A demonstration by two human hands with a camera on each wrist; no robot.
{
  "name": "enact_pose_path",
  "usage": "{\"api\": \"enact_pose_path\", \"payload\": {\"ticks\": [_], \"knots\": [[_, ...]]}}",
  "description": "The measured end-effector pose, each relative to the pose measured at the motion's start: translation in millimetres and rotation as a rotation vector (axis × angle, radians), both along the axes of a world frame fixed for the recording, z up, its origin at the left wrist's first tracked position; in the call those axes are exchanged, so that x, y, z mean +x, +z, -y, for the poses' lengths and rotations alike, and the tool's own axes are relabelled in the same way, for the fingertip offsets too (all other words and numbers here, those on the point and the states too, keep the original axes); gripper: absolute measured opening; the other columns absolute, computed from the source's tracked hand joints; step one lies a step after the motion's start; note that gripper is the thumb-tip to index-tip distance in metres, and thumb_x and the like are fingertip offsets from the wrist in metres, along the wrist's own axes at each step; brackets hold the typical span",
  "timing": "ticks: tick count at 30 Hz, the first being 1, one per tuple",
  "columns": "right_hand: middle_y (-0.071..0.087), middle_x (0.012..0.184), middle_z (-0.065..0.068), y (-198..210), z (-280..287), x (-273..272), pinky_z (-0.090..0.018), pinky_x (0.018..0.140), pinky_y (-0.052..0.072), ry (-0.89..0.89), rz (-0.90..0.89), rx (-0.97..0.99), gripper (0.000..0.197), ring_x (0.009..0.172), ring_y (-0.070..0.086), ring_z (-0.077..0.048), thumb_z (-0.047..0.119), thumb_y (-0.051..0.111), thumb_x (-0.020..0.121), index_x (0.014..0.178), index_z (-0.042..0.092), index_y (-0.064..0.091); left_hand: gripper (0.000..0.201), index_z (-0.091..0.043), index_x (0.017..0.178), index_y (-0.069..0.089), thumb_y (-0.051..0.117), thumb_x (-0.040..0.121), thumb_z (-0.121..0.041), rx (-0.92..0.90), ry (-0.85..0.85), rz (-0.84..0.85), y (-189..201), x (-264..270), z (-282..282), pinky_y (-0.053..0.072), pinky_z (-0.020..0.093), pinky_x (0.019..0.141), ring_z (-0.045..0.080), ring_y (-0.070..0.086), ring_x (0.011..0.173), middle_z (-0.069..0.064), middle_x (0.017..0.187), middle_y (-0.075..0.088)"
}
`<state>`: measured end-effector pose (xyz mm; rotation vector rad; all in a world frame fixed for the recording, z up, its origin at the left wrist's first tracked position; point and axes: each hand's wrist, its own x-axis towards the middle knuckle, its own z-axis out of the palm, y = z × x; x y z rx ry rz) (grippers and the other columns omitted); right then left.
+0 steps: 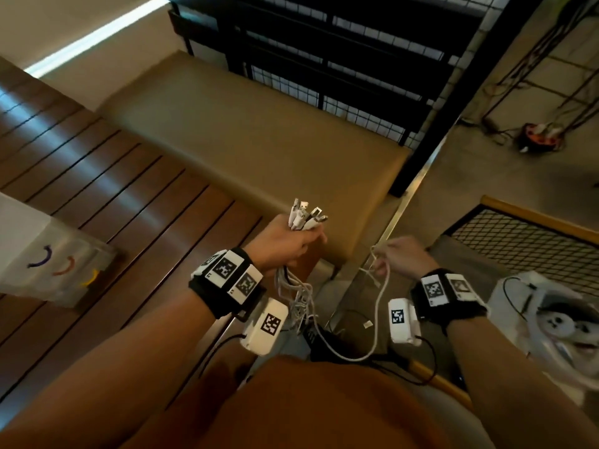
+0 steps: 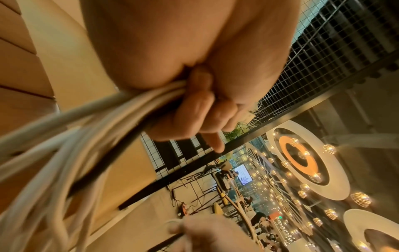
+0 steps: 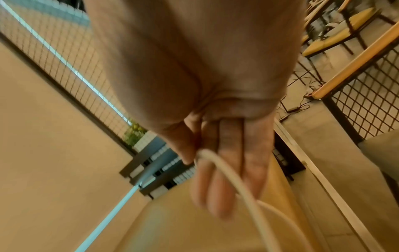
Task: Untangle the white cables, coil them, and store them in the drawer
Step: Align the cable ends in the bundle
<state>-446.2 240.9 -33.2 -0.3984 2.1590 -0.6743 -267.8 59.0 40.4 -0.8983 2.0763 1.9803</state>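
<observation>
Tan padded bench (image 1: pixel 259 131) ahead of us, dark wood slats (image 1: pixel 97 176) on left, black mesh railing (image 1: pixel 356 102) beyond. Our left hand (image 1: pixel 285 244) clenches bundle of white cables (image 1: pixel 303 293) — plug ends (image 1: pixel 308 215) stick up above fist, tangled lengths hang below wrist. Our right hand (image 1: pixel 405 257) pinches single white cable (image 1: pixel 376 319) between thumb and fingers; it sags in loop back toward bundle. We see no drawer in these views.

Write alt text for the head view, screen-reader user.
Seen from above, the left hand grips a bundle of white cables, plug ends fanned upward and tangled slack hanging below. The right hand pinches one white cable that loops back to the bundle, over a tan bench.
</observation>
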Motion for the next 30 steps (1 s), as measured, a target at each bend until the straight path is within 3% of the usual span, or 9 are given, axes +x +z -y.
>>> {"api": "enact_pose_path", "payload": {"ticks": [4,6,9,13,17,20,22,26,30], "knots": [[0.047,0.144,-0.009,5.6,10.3,7.1,-0.037,0.104,0.039,0.288,-0.083,0.140,0.057,0.127,0.048,-0.023,0.047,0.047,0.097,0.143,0.014,0.044,0.018,-0.014,0.085,0.055,0.049,0.099,-0.023,0.129,0.112,-0.124,10.4,-10.9,-7.8,0.034,0.019,0.042,0.004,0.034,0.043,-0.006,0.065,0.055],[0.041,0.148,-0.003,26.4,20.6,13.5,-0.032,0.101,0.039,0.333,0.068,-0.146,0.074,0.125,0.047,-0.016,0.059,0.053,0.087,0.149,0.024,0.032,0.017,-0.016,0.084,0.054,0.049,0.099,-0.023,0.156,0.173,-0.169,13.8,-16.4,-8.8,0.036,0.023,0.045,0.006,0.034,0.045,0.001,0.071,0.053],[0.044,0.145,0.008,44.5,37.8,35.7,-0.032,0.105,0.036,0.506,0.298,-0.377,0.098,0.125,0.046,-0.009,0.067,0.073,0.061,0.144,0.036,0.032,0.023,-0.012,0.083,0.054,0.047,0.099,-0.027,0.167,0.251,-0.211,21.4,-24.9,-13.8,0.035,0.023,0.045,0.008,0.032,0.043,-0.004,0.052,0.043],[0.065,0.093,0.001,12.6,64.3,76.9,-0.041,0.084,0.052,0.475,0.209,-0.519,0.024,0.093,0.064,-0.019,0.040,0.079,0.074,0.090,0.031,0.064,0.027,-0.011,0.081,0.055,0.045,0.100,-0.027,0.227,0.369,-0.316,34.3,-30.6,-16.0,0.040,0.028,0.054,0.012,0.032,0.048,-0.002,0.050,0.037],[0.053,0.063,-0.007,1.5,70.7,64.0,-0.039,0.055,0.041,0.362,0.019,-0.413,0.028,0.056,0.049,-0.019,0.041,0.064,0.090,0.070,0.021,0.059,0.029,-0.014,0.081,0.058,0.047,0.092,-0.038,0.182,0.318,-0.379,50.1,-22.2,-1.2,0.052,0.044,0.082,0.019,0.058,0.066,-0.001,0.057,0.050],[0.052,0.061,-0.003,-5.8,66.4,47.7,-0.031,0.057,0.039,0.392,-0.018,-0.281,0.034,0.055,0.048,-0.016,0.039,0.063,0.091,0.065,0.022,0.051,0.029,-0.014,0.085,0.056,0.040,0.097,-0.035,0.161,0.254,-0.427,60.5,-18.1,12.1,0.052,0.042,0.071,0.015,0.048,0.054,-0.003,0.054,0.041],[0.054,0.066,0.000,-7.4,63.0,42.6,-0.032,0.062,0.043,0.489,-0.045,-0.214,0.028,0.060,0.053,-0.017,0.036,0.067,0.089,0.069,0.020,0.054,0.027,-0.014,0.087,0.057,0.041,0.097,-0.035,0.137,0.215,-0.434,63.4,-16.2,16.6,0.039,0.033,0.057,0.010,0.032,0.046,-0.007,0.049,0.034],[0.059,0.103,0.006,26.5,60.0,35.1,-0.029,0.082,0.046,0.668,-0.020,-0.032,0.032,0.099,0.058,-0.019,0.026,0.072,0.084,0.114,0.023,0.059,0.016,-0.013,0.094,0.064,0.050,0.097,-0.019,0.020,0.092,-0.331,55.5,-7.4,20.1,0.029,0.027,0.048,0.009,0.032,0.043,-0.008,0.047,0.039],[0.059,0.117,0.000,95.1,74.2,37.7,-0.029,0.093,0.044,0.534,-0.386,-0.430,0.031,0.110,0.053,-0.015,0.016,0.049,0.087,0.116,0.017,0.060,0.027,-0.019,0.080,0.071,0.051,0.098,-0.017,0.018,0.121,-0.281,44.5,-4.9,13.6,0.028,0.030,0.051,0.019,0.033,0.049,0.000,0.054,0.042]]}}
